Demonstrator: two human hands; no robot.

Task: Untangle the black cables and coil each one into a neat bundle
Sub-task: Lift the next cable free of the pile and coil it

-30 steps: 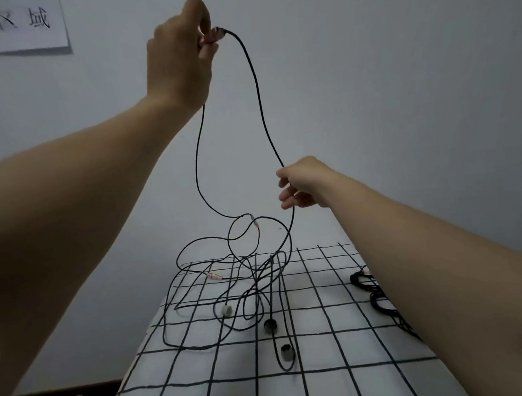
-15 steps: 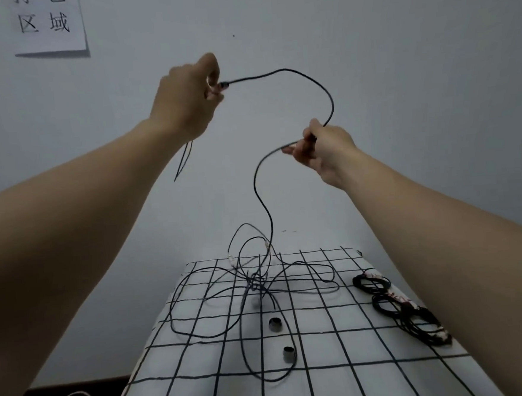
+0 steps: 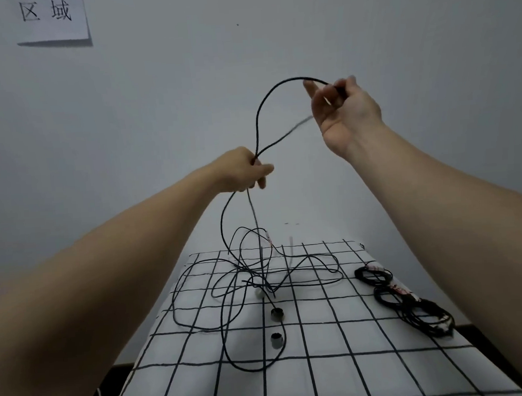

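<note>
The counter [image 3: 328, 378] carries a loose tangle of black cables [image 3: 259, 278], with coiled bundles [image 3: 409, 305] near its right edge; one cable [image 3: 260, 114] rises from the tangle, running mostly up and down, then arches over; the left hand [image 3: 242, 171] grips its crossing, the right hand [image 3: 344, 108] pinches the top; it looks light, thin and floppy, best held near a free end.

hands: 2, left hand [image 3: 242, 172] and right hand [image 3: 347, 109] | loose black cables [image 3: 257, 119]: tangled, number unclear | coiled black bundles [image 3: 429, 320]: at least 3, overlapping | small dark rings [image 3: 277, 313]: 2 | gridded cloth [image 3: 343, 377]: 1 | paper sign [image 3: 52, 19]: 1
</note>
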